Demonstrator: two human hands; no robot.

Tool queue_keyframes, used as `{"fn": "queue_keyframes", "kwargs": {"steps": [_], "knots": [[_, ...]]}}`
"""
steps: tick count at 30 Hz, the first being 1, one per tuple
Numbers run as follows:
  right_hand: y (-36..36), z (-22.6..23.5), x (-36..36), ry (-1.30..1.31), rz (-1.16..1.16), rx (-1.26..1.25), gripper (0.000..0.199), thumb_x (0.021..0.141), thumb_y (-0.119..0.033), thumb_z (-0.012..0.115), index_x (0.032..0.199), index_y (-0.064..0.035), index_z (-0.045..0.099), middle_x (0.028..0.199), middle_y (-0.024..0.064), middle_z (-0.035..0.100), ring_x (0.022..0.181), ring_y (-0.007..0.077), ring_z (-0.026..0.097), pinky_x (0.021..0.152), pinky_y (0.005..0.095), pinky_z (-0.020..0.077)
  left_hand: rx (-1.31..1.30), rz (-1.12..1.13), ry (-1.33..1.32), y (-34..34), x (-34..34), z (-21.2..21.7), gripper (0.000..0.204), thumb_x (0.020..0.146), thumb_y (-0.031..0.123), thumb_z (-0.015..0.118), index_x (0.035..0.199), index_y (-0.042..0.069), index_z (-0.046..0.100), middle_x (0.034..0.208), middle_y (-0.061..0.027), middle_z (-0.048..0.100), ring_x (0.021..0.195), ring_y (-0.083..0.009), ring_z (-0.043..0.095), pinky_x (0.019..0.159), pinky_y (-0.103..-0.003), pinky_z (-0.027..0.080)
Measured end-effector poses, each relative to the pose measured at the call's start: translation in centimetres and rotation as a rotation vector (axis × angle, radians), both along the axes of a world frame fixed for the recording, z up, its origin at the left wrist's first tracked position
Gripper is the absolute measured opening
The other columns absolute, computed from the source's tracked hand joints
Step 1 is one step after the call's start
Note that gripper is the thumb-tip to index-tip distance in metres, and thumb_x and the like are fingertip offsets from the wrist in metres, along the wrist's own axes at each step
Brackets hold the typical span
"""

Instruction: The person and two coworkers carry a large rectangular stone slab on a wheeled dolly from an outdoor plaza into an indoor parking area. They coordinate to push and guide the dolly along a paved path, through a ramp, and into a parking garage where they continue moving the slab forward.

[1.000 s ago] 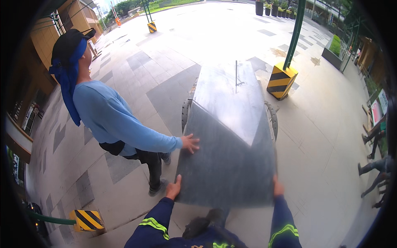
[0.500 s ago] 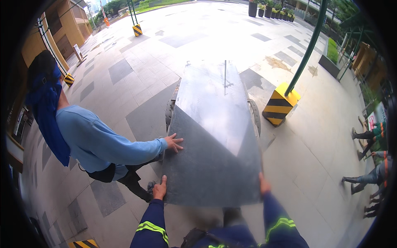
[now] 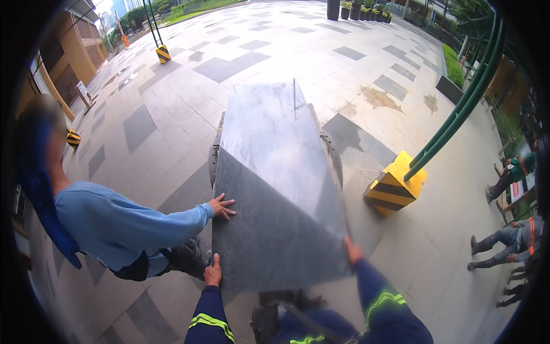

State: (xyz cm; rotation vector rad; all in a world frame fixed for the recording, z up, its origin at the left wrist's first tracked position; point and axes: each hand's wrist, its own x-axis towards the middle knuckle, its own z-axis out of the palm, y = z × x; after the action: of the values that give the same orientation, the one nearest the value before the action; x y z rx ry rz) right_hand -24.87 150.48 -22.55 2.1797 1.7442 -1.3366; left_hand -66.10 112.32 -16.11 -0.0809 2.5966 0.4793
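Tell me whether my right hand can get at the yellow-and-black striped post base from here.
Probably not: your right hand is at the right edge of the flat grey cart top, and the striped post base stands ahead and to the right, across some paving. Nothing seems to block the way; distance does.

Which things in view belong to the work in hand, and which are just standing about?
In the work:
grey slab
left hand, thumb over the slab's left edge
right hand, blurred, at its right edge
co-worker's hand, on its top
wheel, by its right side

Standing about:
yellow-and-black striped block
potted plants
planter box
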Motion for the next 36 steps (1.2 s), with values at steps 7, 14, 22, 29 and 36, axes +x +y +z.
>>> {"fn": "queue_keyframes", "kwargs": {"steps": [7,14,22,29,36], "knots": [[17.1,-2.7,-14.3,0.355,0.013,-0.286,0.135,0.066,-0.084,0.069,0.147,0.0168,0.032,0.144,0.0348,0.047,0.136,0.0411,0.049,0.114,0.0431,0.0360,-0.040,0.002,-0.065,14.8,-15.4,0.0,0.108,0.089,0.083,0.036,0.118,-0.017,0.064,0.125,-0.0390,0.059,0.126,-0.0482,0.054,0.109,-0.047,0.040],[33.1,0.7,-34.0,0.292,-0.071,-0.153,0.121,0.069,-0.085,0.066,0.136,0.0145,0.052,0.136,0.0314,0.056,0.127,0.0388,0.056,0.110,0.0413,0.0398,0.005,-0.004,-0.107,31.8,-35.3,1.9,0.106,0.089,0.084,0.035,0.121,-0.013,0.065,0.129,-0.0360,0.059,0.129,-0.0467,0.053,0.110,-0.046,0.039],[49.0,4.3,-55.4,0.106,-0.053,0.044,0.114,0.070,-0.086,0.064,0.128,0.0122,0.059,0.128,0.0313,0.062,0.124,0.0399,0.059,0.106,0.0423,0.0424,0.057,0.023,-0.044,47.9,-55.4,-1.5,0.108,0.089,0.083,0.036,0.117,-0.017,0.065,0.126,-0.0387,0.060,0.130,-0.0453,0.053,0.111,-0.045,0.038],[65.6,4.0,-72.6,0.179,-0.042,0.046,0.109,0.071,-0.085,0.063,0.124,0.0103,0.062,0.126,0.0321,0.062,0.123,0.0396,0.059,0.105,0.0431,0.0427,0.214,-0.020,0.063,62.6,-70.2,-1.5,0.107,0.090,0.081,0.039,0.121,-0.019,0.061,0.130,-0.0377,0.058,0.133,-0.0438,0.051,0.113,-0.044,0.036],[83.1,1.3,-87.8,0.155,0.033,0.079,0.116,0.071,-0.086,0.062,0.130,0.0133,0.058,0.129,0.0337,0.060,0.124,0.0402,0.059,0.106,0.0431,0.0429,0.100,0.054,-0.090,80.7,-87.3,1.6,0.109,0.089,0.083,0.037,0.121,-0.019,0.061,0.130,-0.0379,0.058,0.131,-0.0454,0.052,0.112,-0.045,0.037]]}}
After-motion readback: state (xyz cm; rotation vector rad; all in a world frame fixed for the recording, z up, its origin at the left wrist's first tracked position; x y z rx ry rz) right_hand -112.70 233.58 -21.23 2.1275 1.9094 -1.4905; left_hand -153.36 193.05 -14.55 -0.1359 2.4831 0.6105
